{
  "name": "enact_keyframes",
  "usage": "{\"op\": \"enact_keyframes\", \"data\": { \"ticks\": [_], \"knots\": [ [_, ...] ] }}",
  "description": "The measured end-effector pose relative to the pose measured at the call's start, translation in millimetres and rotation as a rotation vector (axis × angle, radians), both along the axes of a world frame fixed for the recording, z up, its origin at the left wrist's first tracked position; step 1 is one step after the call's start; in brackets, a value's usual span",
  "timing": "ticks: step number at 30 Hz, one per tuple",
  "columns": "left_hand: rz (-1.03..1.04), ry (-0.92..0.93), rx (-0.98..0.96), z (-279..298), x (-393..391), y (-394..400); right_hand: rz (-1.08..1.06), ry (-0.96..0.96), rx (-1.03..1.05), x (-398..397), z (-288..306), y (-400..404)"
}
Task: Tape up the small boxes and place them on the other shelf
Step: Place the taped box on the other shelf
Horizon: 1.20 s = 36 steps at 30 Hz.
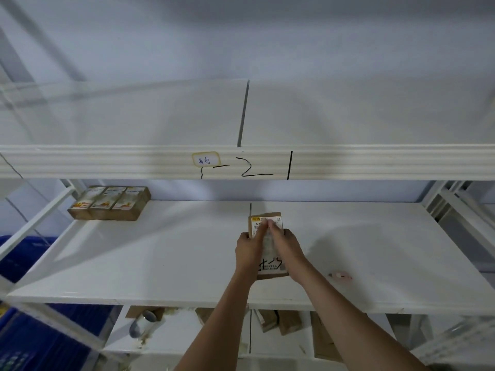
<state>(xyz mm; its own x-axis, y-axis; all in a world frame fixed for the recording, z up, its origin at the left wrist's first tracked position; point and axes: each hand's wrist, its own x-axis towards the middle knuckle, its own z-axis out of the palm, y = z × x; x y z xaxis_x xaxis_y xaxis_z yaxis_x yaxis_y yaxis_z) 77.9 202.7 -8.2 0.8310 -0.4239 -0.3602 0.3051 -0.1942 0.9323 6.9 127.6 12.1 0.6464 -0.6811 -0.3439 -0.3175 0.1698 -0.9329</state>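
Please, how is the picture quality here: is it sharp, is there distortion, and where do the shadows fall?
Head view: soft overall; the left edge is smeared, the shelf beam bows from the wide lens. The box under both hands, left hand and right hand, is fairly clear, though its label print stays unreadable. A faint shadow lies on the shelf board right of the hands.

Both arms extended forward; left hand (249, 246) and right hand (284, 243) side by side, fingers curled in grip.

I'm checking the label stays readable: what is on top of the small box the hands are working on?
On the small box lies a white printed label with handwritten marks. The left hand and right hand press fingers onto it, covering its middle. Any tape there cannot be made out.
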Motion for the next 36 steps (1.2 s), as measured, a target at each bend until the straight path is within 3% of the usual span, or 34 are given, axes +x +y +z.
{"op": "enact_keyframes", "data": {
  "ticks": [3, 6, 11, 15, 22, 28, 36],
  "knots": [
    [0.012, -0.072, 0.057, 7, -3, 1, -0.002, 0.054, -0.229, -1, -1, 4],
    [-0.009, -0.069, 0.072, 8, -6, 4, 0.016, 0.081, -0.267, -1, -3, 4],
    [-0.05, 0.108, -0.083, 15, -4, 13, 0.029, 0.096, -0.188, 1, 2, -4],
    [-0.123, 0.103, -0.083, 22, -10, 35, 0.073, 0.031, -0.07, 8, 9, -4],
    [0.146, 0.057, -0.166, 27, -8, 82, 0.37, -0.099, 0.037, 19, 20, 37],
    [0.245, -0.096, -0.137, 39, 3, 135, 0.427, -0.152, -0.088, 38, 22, 93],
    [0.332, -0.15, -0.087, 45, 24, 210, 0.486, -0.164, -0.127, 60, 38, 169]
  ]
}}
